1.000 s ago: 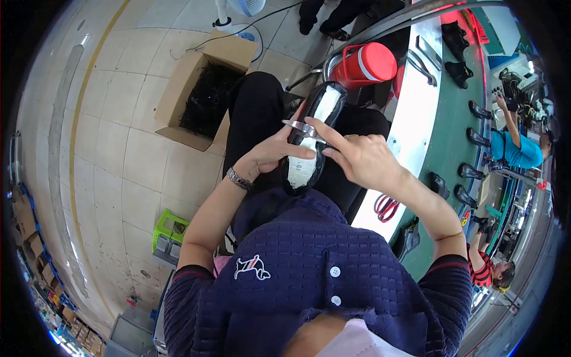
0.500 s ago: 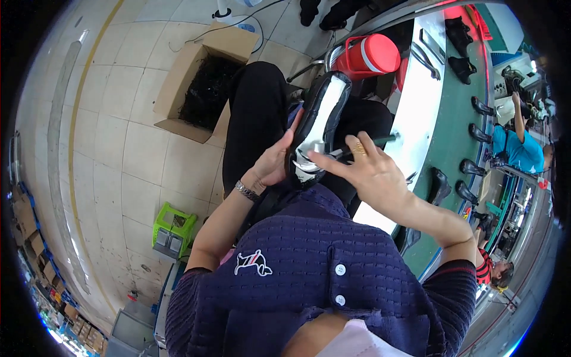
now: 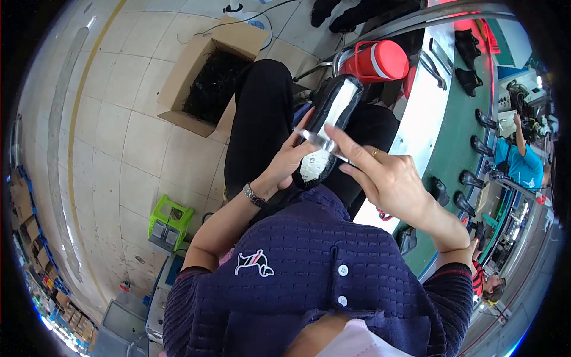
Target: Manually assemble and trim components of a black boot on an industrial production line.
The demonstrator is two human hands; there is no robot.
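A black shoe [image 3: 329, 128], sole up, was held over the lap. It was cupped by the left hand [image 3: 286, 163], fingers curled round its heel edge. A silvery strip [image 3: 321, 144] was pinched by the right hand [image 3: 389, 178] across the pale sole. Beyond, a red flask [image 3: 376, 61] lay beside the green conveyor's rim [image 3: 416, 119]; open tiled floor [image 3: 119, 149] surrounded a cardboard box [image 3: 205, 77].

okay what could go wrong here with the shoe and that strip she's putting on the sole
The left hand alone steadies the black shoe on the lap, so it might twist or slide off toward the floor. The thin silvery strip, pinched by the right hand, looks loose and could land crooked or crease across the pale sole.
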